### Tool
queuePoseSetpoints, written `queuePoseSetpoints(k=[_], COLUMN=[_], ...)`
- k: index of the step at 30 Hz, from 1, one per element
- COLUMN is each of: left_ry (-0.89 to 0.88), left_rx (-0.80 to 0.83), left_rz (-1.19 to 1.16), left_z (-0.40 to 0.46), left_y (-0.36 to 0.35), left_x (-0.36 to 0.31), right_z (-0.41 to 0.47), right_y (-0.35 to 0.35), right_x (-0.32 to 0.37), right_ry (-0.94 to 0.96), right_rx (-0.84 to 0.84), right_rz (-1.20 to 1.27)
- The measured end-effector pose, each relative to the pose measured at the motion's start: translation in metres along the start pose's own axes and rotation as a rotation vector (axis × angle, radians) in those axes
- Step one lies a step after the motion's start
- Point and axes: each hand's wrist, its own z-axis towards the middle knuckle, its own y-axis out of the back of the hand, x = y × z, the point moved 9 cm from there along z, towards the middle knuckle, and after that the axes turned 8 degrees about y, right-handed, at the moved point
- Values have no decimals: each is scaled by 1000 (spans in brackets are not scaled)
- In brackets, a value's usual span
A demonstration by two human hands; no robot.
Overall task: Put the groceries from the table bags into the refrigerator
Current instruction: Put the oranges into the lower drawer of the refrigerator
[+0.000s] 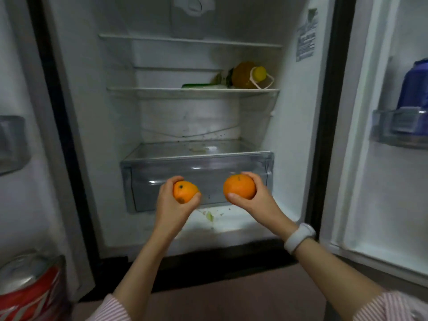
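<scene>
The refrigerator stands open in front of me. My left hand grips one orange and my right hand grips a second orange. Both oranges hover just in front of the clear crisper drawer at the bottom of the fridge. The drawer is closed. A white watch sits on my right wrist.
On the middle shelf lie a bottle of orange liquid with a yellow cap and a green item. The open door on the right holds a blue container in its bin. A red can stands at the lower left.
</scene>
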Motion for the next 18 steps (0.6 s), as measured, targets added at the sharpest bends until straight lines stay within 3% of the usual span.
queuePoseSetpoints(k=[8,18], left_ry=[-98,-90], left_rx=[-209,-196], left_rz=[183,217], left_z=[92,128], left_y=[7,-3], left_x=[-32,-12], right_z=[184,240], right_y=[-23,-58], right_x=[-13,-57], right_ry=[175,168], right_rx=[-30,206], right_rz=[-217,-415])
